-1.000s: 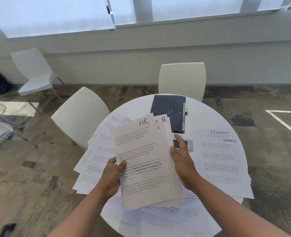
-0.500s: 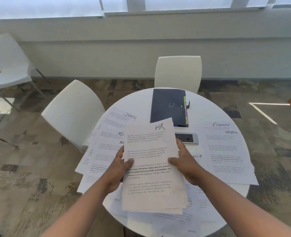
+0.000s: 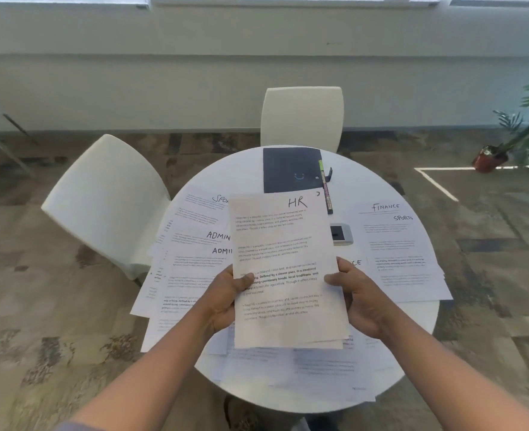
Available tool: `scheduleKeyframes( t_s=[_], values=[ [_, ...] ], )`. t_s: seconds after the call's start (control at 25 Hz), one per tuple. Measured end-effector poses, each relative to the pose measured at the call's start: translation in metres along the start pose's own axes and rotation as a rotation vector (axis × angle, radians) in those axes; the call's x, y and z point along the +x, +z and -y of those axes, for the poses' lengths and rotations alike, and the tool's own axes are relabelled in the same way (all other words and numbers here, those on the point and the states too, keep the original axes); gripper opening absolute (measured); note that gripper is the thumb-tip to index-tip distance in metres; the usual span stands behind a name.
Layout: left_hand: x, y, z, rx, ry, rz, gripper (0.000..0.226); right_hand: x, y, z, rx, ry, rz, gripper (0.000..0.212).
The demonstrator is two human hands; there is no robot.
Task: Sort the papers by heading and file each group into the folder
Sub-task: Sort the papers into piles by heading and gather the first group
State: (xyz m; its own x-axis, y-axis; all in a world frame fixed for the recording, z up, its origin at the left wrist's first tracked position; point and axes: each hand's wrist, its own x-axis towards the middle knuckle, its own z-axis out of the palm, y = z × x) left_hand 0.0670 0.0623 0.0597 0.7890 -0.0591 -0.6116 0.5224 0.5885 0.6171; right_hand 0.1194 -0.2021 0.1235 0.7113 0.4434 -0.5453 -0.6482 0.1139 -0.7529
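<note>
Above a round white table (image 3: 381, 353) strewn with loose papers (image 3: 194, 275), the HR stack (image 3: 283, 269) stands lengthwise toward 12 o'clock, where the closed dark folder (image 3: 291, 169) lies just beyond it; left hand (image 3: 226, 298) and right hand (image 3: 361, 298) pinch its side edges, equally near.

The HR sheets (image 3: 283, 269) are thin matt white paper, as are the sheets (image 3: 403, 253) spread on the round surface (image 3: 241, 178), which is smooth, white and faintly glossy. At its far edge the dark folder (image 3: 291, 171) looks like matt plastic. The chairs (image 3: 107, 194) have smooth white plastic shells.
</note>
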Motion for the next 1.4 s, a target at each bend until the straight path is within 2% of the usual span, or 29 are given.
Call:
scheduleKeyframes(
  t_s=[0.2,0.36,0.48,0.6,0.68,0.76,0.88,0.96,1.08,1.12,1.24,1.4],
  values=[
    [0.013,0.027,-0.008,-0.159,0.092,-0.038,0.039,-0.019,-0.019,-0.028,0.268,0.034,0.010,0.043],
    [0.019,0.051,-0.003,-0.200,0.138,-0.045,0.043,-0.018,-0.013,-0.050,0.276,0.002,-0.086,0.027],
    [0.022,0.069,0.000,-0.201,0.182,-0.063,0.045,-0.011,-0.015,-0.053,0.299,-0.012,-0.152,0.036],
    [0.019,0.086,0.006,-0.215,0.214,-0.039,0.045,-0.002,-0.026,-0.046,0.334,-0.040,-0.201,0.030],
    [0.017,0.096,0.011,-0.138,0.213,-0.062,0.045,0.001,-0.042,-0.034,0.255,-0.083,-0.247,0.030],
    [0.015,0.098,0.009,-0.060,0.244,-0.150,0.046,0.000,-0.066,-0.016,0.084,-0.152,-0.276,0.029],
    [0.005,0.082,-0.010,-0.041,0.386,-0.312,0.054,0.001,-0.115,0.017,-0.158,-0.214,-0.277,0.026],
    [-0.008,0.072,-0.024,0.146,0.474,-0.348,0.054,0.004,-0.142,0.032,-0.293,-0.247,-0.242,0.028],
    [-0.021,0.079,-0.013,0.558,0.449,-0.322,0.040,0.005,-0.158,0.035,-0.498,-0.293,-0.178,0.035],
    [-0.020,0.083,-0.002,0.611,0.442,-0.352,0.034,0.005,-0.158,0.033,-0.538,-0.304,-0.165,0.038],
    [-0.015,0.087,0.029,0.515,0.487,-0.479,0.026,0.002,-0.159,0.024,-0.582,-0.318,-0.156,0.036],
    [-0.011,0.074,0.052,0.384,0.447,-0.495,0.025,0.007,-0.165,0.009,-0.528,-0.288,-0.193,0.025]
  ],
)
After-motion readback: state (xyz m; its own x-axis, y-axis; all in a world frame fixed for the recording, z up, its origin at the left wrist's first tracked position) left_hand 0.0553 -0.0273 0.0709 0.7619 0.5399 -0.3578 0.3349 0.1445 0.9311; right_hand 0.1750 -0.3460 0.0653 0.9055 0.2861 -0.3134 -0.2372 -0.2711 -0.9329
